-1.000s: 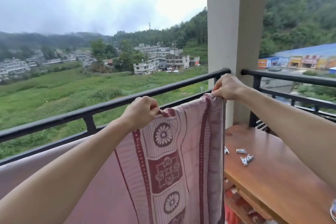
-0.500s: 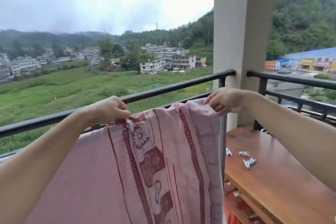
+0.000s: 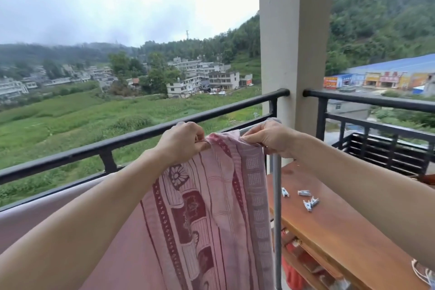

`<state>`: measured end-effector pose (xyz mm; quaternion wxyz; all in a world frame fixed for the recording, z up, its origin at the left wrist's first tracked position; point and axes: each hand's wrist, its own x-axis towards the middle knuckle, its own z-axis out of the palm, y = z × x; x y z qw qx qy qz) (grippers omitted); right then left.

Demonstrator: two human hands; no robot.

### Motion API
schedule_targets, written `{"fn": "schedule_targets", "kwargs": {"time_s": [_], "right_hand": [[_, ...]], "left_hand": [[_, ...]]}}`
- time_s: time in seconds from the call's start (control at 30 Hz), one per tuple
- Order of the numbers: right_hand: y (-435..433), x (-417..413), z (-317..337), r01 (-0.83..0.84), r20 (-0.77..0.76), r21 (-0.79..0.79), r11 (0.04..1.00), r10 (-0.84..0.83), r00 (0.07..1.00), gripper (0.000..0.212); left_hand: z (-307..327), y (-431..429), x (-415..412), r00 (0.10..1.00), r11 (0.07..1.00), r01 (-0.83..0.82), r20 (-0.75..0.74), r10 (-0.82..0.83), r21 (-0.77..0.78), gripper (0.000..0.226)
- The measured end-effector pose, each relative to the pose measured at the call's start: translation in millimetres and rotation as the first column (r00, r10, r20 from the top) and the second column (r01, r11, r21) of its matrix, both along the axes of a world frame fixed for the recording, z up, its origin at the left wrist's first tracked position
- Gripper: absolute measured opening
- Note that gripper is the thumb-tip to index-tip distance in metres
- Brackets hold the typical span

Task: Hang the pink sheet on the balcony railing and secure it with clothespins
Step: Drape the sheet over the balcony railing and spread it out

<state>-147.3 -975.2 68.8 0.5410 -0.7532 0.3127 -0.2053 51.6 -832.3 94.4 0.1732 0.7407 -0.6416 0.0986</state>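
So from the head cam, both hands are up at the bunched top edge of the pink sheet (image 3: 211, 207): the left hand (image 3: 182, 142) pinches it with curled fingers, and the right hand (image 3: 270, 138) pinches it just to the right, the two close together. Sheet hangs down on the near side of the black balcony railing (image 3: 223, 109), right by a grey metal pole (image 3: 278, 195). Clothespins (image 3: 310, 203) lie loose on the wooden table (image 3: 341, 238) off to the right, apart from the sheet.

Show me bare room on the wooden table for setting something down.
Bare wood on the table, nearer you than the clothespins, and a smaller strip between them and the pillar. Crowded where the clothespins lie beside the grey pole.
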Motion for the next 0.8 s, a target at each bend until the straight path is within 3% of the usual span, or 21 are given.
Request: {"fn": "schedule_targets", "kwargs": {"time_s": [0.07, 0.13, 0.17, 0.23, 0.33, 0.5, 0.6, 0.67, 0.73, 0.8], "right_hand": [[-3, -6, 18, 0.178, -0.030, -0.390, 0.904, -0.206, 0.978, 0.015], [-4, -10, 34, 0.249, 0.011, -0.710, 0.659, -0.343, 0.939, 0.013], [-3, -12, 40, 0.241, 0.025, -0.801, 0.548, -0.371, 0.928, 0.012], [1, -10, 46, 0.204, 0.046, -0.881, 0.426, -0.351, 0.935, 0.010], [0, -6, 58, 0.280, 0.177, -0.888, 0.363, -0.293, 0.940, 0.004], [-42, -21, 87, 0.654, 0.507, -0.555, 0.514, -0.414, 0.756, 0.004], [-60, -13, 75, 0.666, 0.472, -0.462, 0.586, -0.472, 0.744, 0.013], [-72, -14, 59, 0.650, 0.403, -0.387, 0.654, -0.515, 0.757, 0.022], [-86, -31, 46, 0.727, 0.410, -0.350, 0.591, -0.602, 0.686, 0.024], [-98, -57, 33, 0.788, 0.347, -0.446, 0.424, -0.730, 0.589, 0.016]], "left_hand": [[1, 1, 3, 0.998, 0.995, 0.031, 0.052, -0.026, -0.090, 0.030], [1, 6, 7, 0.993, 0.994, 0.051, 0.108, -0.040, -0.100, 0.032], [1, 9, 9, 0.989, 0.994, 0.059, 0.140, -0.045, -0.093, 0.028], [4, 15, 15, 0.983, 0.993, 0.068, 0.177, -0.050, -0.093, 0.021], [19, 33, 36, 0.978, 0.995, 0.035, 0.208, -0.014, -0.097, 0.025], [36, 78, 70, 0.991, 0.994, -0.026, 0.131, 0.039, -0.102, 0.026], [31, 78, 55, 0.992, 0.997, 0.010, 0.125, 0.000, -0.079, 0.013], [23, 71, 40, 0.997, 0.999, 0.026, 0.080, -0.023, -0.034, 0.015], [15, 65, 32, 0.999, 0.999, 0.010, 0.037, -0.011, 0.044, 0.037], [7, 58, 32, 1.000, 0.993, -0.028, 0.013, 0.026, 0.111, 0.051]]}}
